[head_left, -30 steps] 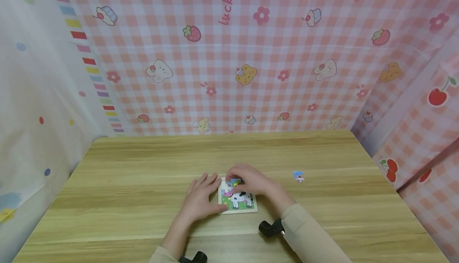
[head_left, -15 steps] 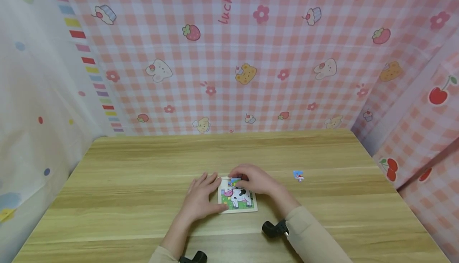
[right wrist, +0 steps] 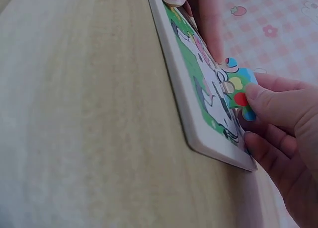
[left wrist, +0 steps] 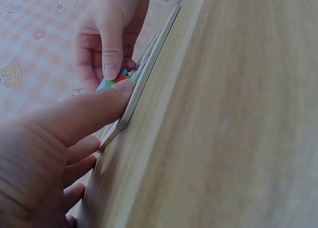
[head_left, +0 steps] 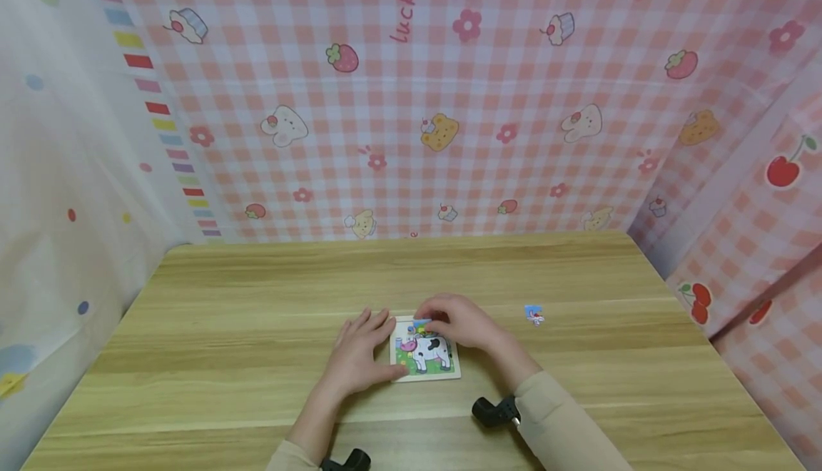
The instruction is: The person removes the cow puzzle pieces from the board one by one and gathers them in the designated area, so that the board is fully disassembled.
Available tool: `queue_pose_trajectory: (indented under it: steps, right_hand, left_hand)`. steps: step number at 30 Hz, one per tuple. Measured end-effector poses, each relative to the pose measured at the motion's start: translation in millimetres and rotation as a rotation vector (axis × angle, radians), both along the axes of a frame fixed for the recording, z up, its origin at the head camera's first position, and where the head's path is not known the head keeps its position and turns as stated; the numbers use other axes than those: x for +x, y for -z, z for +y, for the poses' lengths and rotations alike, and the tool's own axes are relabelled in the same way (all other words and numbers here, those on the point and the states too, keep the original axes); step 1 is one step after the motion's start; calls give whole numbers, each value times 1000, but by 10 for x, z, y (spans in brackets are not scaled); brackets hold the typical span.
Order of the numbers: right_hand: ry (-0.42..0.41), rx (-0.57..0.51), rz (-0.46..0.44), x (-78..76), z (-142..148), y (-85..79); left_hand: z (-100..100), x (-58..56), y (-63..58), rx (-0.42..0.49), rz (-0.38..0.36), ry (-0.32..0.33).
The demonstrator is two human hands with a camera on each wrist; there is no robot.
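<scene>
A small cow jigsaw board (head_left: pixel 429 377) with a pale wooden frame lies flat on the table. My right hand (head_left: pixel 457 320) pinches a jigsaw piece (right wrist: pixel 238 89) between thumb and fingers at the board's far side. Blue, green, red and yellow show on the piece, which stands tilted over the cow picture in the right wrist view. My left hand (head_left: pixel 361 353) rests at the board's left side, fingers spread and fairly straight. Its thumb (left wrist: pixel 121 91) presses on the near left corner of the frame. Part of the picture's upper right is hidden under my right hand.
Another jigsaw piece (head_left: pixel 534 315), blue with a pink and white figure, lies on the wooden table (head_left: pixel 257 300) to the right of the board. A pink checked cloth (head_left: pixel 398 100) hangs behind the table, and further cloths hang at both sides.
My right hand has shifted slightly to the right with the jigsaw piece, baring more of the cow picture. The left hand and the loose piece have stayed put.
</scene>
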State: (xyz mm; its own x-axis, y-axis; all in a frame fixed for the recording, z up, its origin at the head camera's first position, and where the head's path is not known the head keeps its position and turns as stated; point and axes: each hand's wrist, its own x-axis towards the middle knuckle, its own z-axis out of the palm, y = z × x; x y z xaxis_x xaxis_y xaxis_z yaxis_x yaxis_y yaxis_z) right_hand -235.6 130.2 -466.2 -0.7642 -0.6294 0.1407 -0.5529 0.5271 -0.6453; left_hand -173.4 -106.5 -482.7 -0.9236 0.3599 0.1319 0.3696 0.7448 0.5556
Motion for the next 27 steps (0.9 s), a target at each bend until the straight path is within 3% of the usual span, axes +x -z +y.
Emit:
queue_pose_trajectory:
  steps: [7, 15, 27]
  right_hand:
    - [3, -20, 11, -4, -2, 26]
    - [67, -15, -10, 13, -12, 11]
    - [60, -158, -16, 75, 126, -37]
  left_hand:
    - [-2, 5, -6, 1, -3, -2]
    - [0, -1, 0, 0, -5, -3]
    - [5, 10, -12, -8, -3, 2]
